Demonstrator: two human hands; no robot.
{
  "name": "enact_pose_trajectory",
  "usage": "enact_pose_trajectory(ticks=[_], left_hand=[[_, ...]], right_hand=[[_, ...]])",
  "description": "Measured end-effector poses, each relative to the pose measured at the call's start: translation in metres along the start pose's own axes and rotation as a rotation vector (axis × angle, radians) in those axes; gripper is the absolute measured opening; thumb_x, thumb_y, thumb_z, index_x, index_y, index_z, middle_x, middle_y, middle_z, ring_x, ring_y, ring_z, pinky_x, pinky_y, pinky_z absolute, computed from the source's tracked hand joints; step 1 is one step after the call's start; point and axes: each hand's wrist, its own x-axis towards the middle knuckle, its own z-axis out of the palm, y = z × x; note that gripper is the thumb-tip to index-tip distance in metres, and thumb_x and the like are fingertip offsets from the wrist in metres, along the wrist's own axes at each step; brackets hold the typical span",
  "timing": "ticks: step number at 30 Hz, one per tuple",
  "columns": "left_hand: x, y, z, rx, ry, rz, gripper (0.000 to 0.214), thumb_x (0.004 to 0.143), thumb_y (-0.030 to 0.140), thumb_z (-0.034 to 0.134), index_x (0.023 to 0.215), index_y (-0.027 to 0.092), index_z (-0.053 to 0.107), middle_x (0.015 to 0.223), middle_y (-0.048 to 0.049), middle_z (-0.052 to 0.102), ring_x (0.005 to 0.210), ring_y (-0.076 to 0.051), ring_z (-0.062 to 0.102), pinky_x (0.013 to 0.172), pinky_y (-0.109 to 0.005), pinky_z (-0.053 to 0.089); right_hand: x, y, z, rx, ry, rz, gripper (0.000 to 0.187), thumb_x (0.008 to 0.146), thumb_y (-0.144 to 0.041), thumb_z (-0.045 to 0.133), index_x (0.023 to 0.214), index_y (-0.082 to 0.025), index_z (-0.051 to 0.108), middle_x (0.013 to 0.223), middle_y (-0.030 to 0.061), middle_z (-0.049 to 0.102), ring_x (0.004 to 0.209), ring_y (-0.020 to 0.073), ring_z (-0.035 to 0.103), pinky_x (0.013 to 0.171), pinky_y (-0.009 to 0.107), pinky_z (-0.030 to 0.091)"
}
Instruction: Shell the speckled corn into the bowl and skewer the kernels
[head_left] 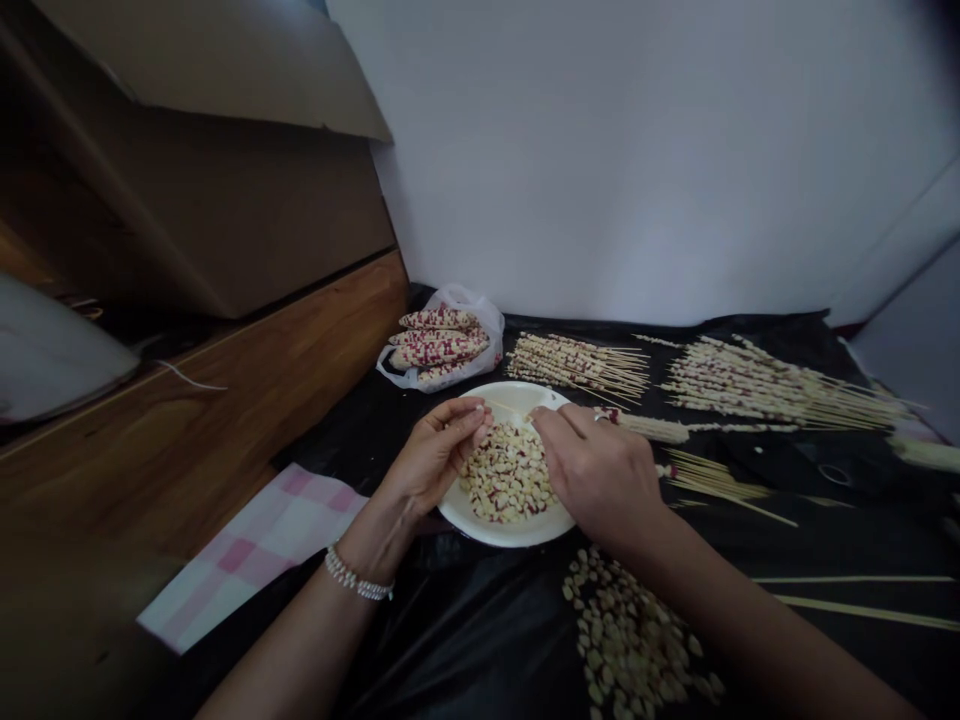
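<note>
My left hand (439, 445) is closed in a pinch over the left side of a white bowl (495, 536), with a small pale corn kernel (480, 408) at its fingertips. A thin wooden skewer (508, 407) spans the gap between my two hands. Its right part goes into my right hand (600, 465), whose fingers are wrapped round it, with a kernel or two showing near the fingertips. Beneath both hands, loose cream and dark red kernels (514, 475) fill the bowl. Part of the skewer is hidden by my right hand.
Corn cobs (439, 340) lie in a plastic bag (491, 325) behind the bowl. Kernel-threaded skewers (570, 362) form bundles at back right, near a stripped cob (652, 428) and bare skewers (720, 480). Kernels (630, 630) are spread on black plastic (450, 620). A checked cloth (262, 550) is left.
</note>
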Motion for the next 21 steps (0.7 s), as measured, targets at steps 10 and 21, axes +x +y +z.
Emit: enact_pose_trajectory(ticks=[10,21], left_hand=[[-0.0011,0.0006,0.0052,-0.032,0.046,0.039,0.022,0.071,0.004,0.073,0.092,0.011,0.073,0.088,-0.0079,0.075,0.068,-0.007,0.069,0.064,-0.011,0.056],[-0.0043,-0.0008,0.0094,0.028,0.059,0.087,0.018,0.074,0.008,0.072,0.092,0.011,0.074,0.085,-0.0082,0.076,0.073,-0.009,0.07,0.067,-0.012,0.055]], right_hand=[[-0.0003,-0.0053,-0.0008,0.03,0.043,-0.052,0.025,0.085,-0.013,0.046,0.099,-0.015,0.068,0.074,0.0027,0.062,0.057,0.0145,0.048,0.052,0.03,0.027],[-0.0016,-0.0042,0.0008,-0.023,0.034,-0.037,0.025,0.087,-0.014,0.046,0.098,-0.016,0.068,0.076,0.0027,0.065,0.057,0.0131,0.051,0.053,0.028,0.028]])
